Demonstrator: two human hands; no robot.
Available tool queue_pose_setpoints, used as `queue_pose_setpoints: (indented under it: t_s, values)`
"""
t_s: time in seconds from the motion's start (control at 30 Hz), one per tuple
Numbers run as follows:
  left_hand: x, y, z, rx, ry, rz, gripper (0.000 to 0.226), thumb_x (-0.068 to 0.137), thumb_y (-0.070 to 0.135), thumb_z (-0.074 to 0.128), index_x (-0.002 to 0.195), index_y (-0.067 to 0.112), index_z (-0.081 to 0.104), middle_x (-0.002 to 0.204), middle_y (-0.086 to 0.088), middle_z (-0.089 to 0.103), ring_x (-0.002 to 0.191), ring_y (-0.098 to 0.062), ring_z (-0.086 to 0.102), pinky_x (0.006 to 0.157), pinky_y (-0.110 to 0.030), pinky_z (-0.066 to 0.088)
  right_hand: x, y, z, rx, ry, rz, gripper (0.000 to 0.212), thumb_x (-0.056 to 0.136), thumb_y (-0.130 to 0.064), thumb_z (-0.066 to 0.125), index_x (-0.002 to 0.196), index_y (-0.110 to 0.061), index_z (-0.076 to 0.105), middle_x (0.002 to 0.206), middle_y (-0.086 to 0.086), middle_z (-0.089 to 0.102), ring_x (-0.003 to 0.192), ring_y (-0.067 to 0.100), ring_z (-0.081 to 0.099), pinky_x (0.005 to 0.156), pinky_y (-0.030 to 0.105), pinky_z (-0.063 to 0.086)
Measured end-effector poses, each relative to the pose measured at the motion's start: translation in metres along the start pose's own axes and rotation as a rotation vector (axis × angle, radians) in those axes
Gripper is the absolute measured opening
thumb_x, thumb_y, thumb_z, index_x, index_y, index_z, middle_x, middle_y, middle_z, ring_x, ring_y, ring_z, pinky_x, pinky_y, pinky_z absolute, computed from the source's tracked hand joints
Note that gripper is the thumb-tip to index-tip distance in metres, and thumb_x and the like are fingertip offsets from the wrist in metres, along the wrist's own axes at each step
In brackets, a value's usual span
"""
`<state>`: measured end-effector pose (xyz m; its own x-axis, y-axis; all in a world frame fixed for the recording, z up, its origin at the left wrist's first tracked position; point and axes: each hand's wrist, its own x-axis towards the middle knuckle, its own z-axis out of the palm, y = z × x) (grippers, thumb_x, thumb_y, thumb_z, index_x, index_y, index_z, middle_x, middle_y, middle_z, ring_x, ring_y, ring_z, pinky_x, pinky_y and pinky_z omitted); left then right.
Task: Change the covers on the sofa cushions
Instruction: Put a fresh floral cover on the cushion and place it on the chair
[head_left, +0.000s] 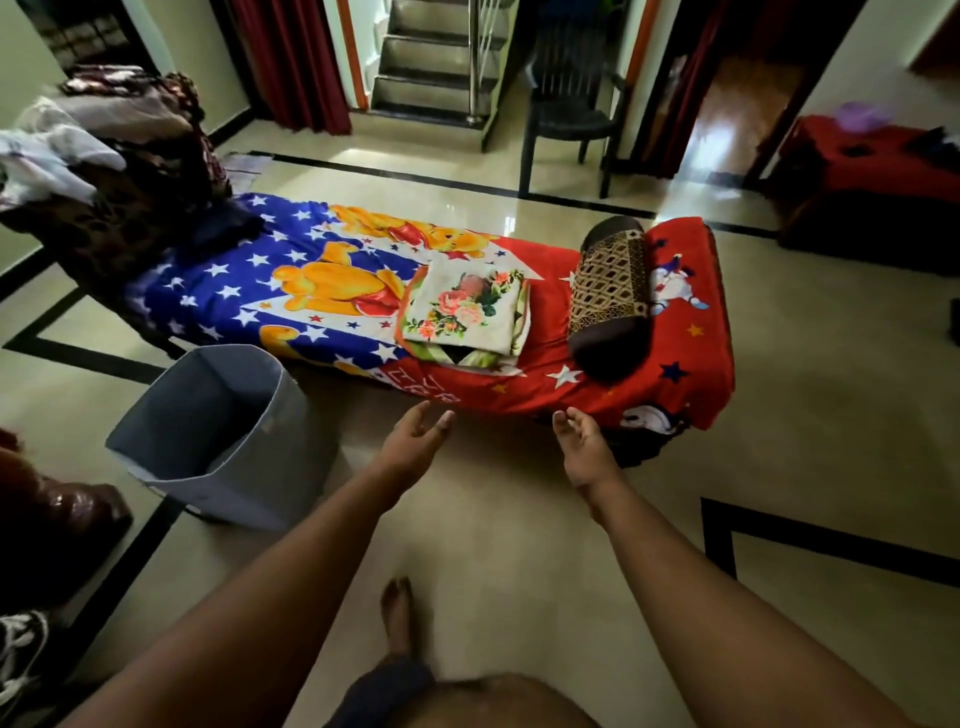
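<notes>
Head view: both hands empty, fingers relaxed.
Left hand (418, 435) and right hand (582, 441) hover near the cot's edge; bolster cushion (610, 299) and folded floral covers (465, 306) lie farther away.

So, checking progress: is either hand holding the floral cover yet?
No: both the left hand and right hand are open, short of the floral cover.

Room dim overall, colours saturated. Daylight enters from staircase (431, 57) side; glare patches on glossy floor (467, 519) just below it. Far corners beside staircase dark, w/ soft detail. Strong wide-angle bending at frame edges. Slight blur on forearms nearest camera.
</notes>
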<state>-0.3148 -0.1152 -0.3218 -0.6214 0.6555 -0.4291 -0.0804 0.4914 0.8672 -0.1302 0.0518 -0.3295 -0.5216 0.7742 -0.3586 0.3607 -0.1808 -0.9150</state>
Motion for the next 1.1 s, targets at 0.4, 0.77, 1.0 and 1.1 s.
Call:
queue_pose_setpoints:
  t_s: [0.4, 0.77, 1.0, 1.1]
  values:
    - [0.193, 0.028, -0.109, 0.045, -0.098, -0.051, 0.073, 0.093, 0.061, 0.059, 0.153, 0.026, 0.036, 0.153, -0.003, 0.044, 0.135, -0.022, 0.048, 0.105, -0.042, 0.047, 0.167, -0.055, 0.094, -0.068, 0.071, 0.091, 0.061, 0.102, -0.042, 0.052, 0.151, -0.008, 0.039, 0.152, 0.016, 0.045, 0.137, 0.023, 0.046, 0.097, 0.025, 0.035]
    - [0.335, 0.074, -0.131, 0.134, -0.188, -0.089, 0.039, 0.101, 0.044, 0.055, 0.135, 0.027, 0.048, 0.121, 0.006, 0.057, 0.112, -0.013, 0.057, 0.09, -0.03, 0.047, 0.307, -0.082, 0.131, -0.056, 0.057, 0.177, 0.052, 0.103, -0.036, 0.053, 0.145, -0.007, 0.044, 0.146, 0.015, 0.049, 0.124, 0.014, 0.047, 0.095, 0.023, 0.035]
    - [0.469, 0.078, -0.095, 0.267, -0.194, -0.162, 0.051, 0.098, 0.045, 0.058, 0.143, 0.023, 0.047, 0.138, 0.0, 0.054, 0.113, -0.012, 0.057, 0.085, -0.024, 0.05, 0.452, -0.06, 0.125, -0.059, -0.021, 0.311, 0.049, 0.102, -0.028, 0.055, 0.143, -0.003, 0.045, 0.14, 0.015, 0.056, 0.114, 0.012, 0.051, 0.088, 0.021, 0.038]
    - [0.519, 0.065, -0.073, 0.36, -0.174, -0.231, 0.064, 0.092, 0.059, 0.057, 0.145, 0.025, 0.045, 0.145, -0.004, 0.049, 0.123, -0.018, 0.055, 0.099, -0.037, 0.05, 0.51, -0.035, 0.121, -0.099, -0.068, 0.395, 0.049, 0.102, -0.03, 0.057, 0.142, -0.003, 0.046, 0.139, 0.015, 0.057, 0.113, 0.014, 0.052, 0.088, 0.023, 0.039]
